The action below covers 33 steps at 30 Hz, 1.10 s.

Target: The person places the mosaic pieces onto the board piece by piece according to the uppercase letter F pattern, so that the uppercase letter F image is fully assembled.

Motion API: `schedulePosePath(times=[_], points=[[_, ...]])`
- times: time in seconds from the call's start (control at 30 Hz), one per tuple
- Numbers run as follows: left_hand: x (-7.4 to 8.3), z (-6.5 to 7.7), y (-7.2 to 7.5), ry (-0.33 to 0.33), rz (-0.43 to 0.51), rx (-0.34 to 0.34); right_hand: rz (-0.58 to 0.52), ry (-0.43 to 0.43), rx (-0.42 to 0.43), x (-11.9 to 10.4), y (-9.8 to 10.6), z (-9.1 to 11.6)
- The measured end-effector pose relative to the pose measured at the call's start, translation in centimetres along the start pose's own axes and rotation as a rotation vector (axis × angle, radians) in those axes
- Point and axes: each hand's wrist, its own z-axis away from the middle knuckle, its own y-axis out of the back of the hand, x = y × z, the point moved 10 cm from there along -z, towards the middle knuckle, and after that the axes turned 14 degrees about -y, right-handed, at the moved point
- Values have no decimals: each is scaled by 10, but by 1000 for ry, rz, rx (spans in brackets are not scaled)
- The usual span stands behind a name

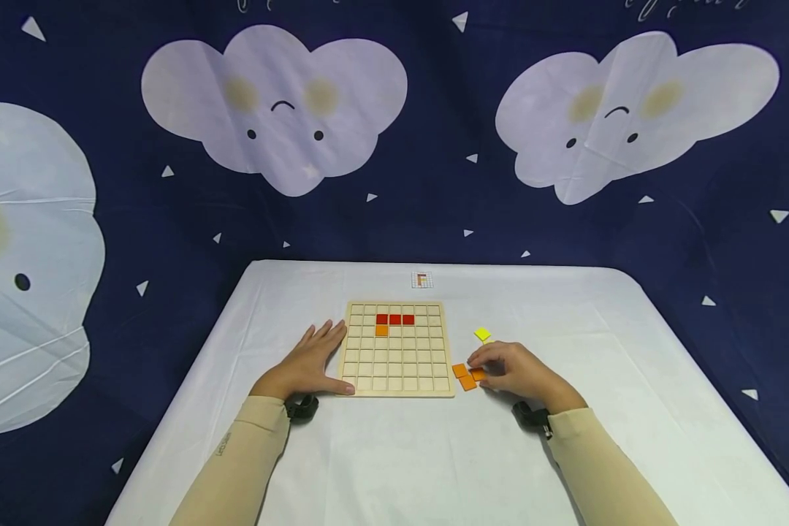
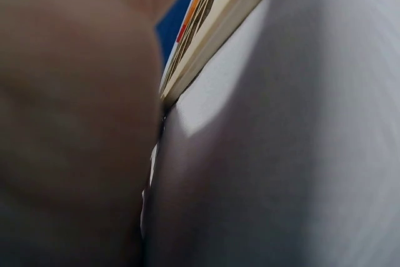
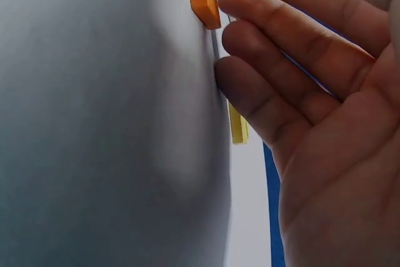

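Observation:
A wooden grid board (image 1: 397, 365) lies flat on the table, with three red tiles (image 1: 395, 320) in a row and an orange tile (image 1: 382, 331) directly under the leftmost. My left hand (image 1: 307, 365) rests against the board's left side, fingers straight, thumb on its near left corner. In the left wrist view, the board's edge (image 2: 219, 29) shows beside the blurred palm. To the board's right, my right hand (image 1: 516, 371) pinches an orange square tile (image 1: 478, 374) between thumb and fingertips; its thick edge shows in the right wrist view. Two loose orange tiles (image 1: 463, 376) lie beside it.
A yellow tile (image 1: 483, 334) lies beyond the right hand, with another yellow piece (image 3: 237, 123) partly hidden by the fingers. Behind the board is a small printed grid card (image 1: 422, 280). The white-covered table (image 1: 394, 460) ends at a dark blue cloud-patterned cloth (image 1: 434, 212).

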Motion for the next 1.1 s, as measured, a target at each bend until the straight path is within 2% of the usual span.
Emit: schedulePosePath(times=[0.57,1.1], points=[[1,-1,0,6,-4,-4,25,46,38,1,0,5],[-1,-1,-1,12,-11,1,-30,18,54,6,-2,2]])
